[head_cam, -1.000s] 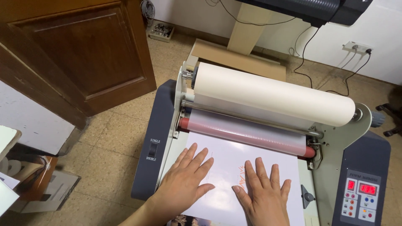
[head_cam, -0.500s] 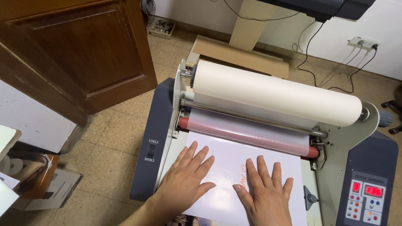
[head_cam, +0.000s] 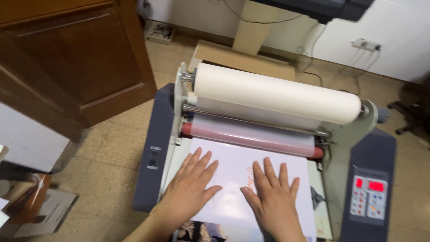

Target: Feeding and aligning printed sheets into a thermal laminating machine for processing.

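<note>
A roll laminating machine [head_cam: 159, 130] stands in front of me, with a large white film roll [head_cam: 275, 94] on top and a red roller [head_cam: 251, 136] below it. A glossy white sheet [head_cam: 233, 163] lies on the feed tray, its far edge at the red roller. My left hand [head_cam: 190, 188] lies flat on the sheet's left part, fingers spread. My right hand [head_cam: 273, 199] lies flat on its right part, fingers spread too. A dark printed picture [head_cam: 201, 232] shows at the sheet's near edge.
A control panel [head_cam: 369, 195] with red displays and buttons sits on the machine's right end. A brown wooden door [head_cam: 76, 58] stands open at left. A cardboard box [head_cam: 242, 58] and cables lie on the tiled floor behind. Stacked items sit at the lower left.
Both hands stay flat on the sheet in much the same place. The view has shifted a little; the machine sits slightly further right and lower in frame.
</note>
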